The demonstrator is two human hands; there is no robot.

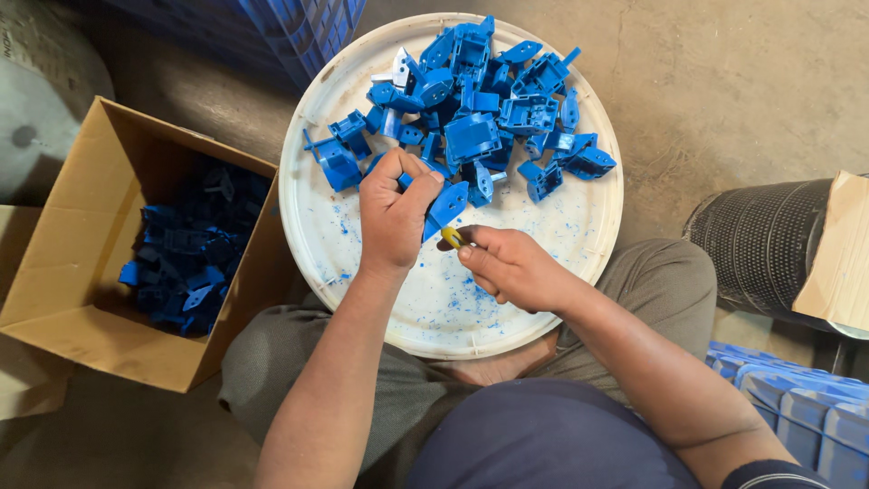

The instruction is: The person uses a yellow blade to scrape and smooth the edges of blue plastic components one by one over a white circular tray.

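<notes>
My left hand [394, 213] grips a blue plastic part [446, 206] over a round white tray [317, 226] resting on my lap. My right hand [511, 267] holds a small yellow-handled tool [452, 237], its tip close under the blue part. A heap of several blue plastic parts [480, 118] lies on the far half of the tray, just beyond my left hand. Blue shavings [471, 294] speckle the near half of the tray.
A cardboard box [86, 226] at my left holds several blue parts [186, 249]. A black ribbed cylinder [765, 244] with a cardboard sheet [837, 254] lies at the right. Blue crates stand at the top [303, 32] and at the bottom right [797, 398]. Concrete floor surrounds everything.
</notes>
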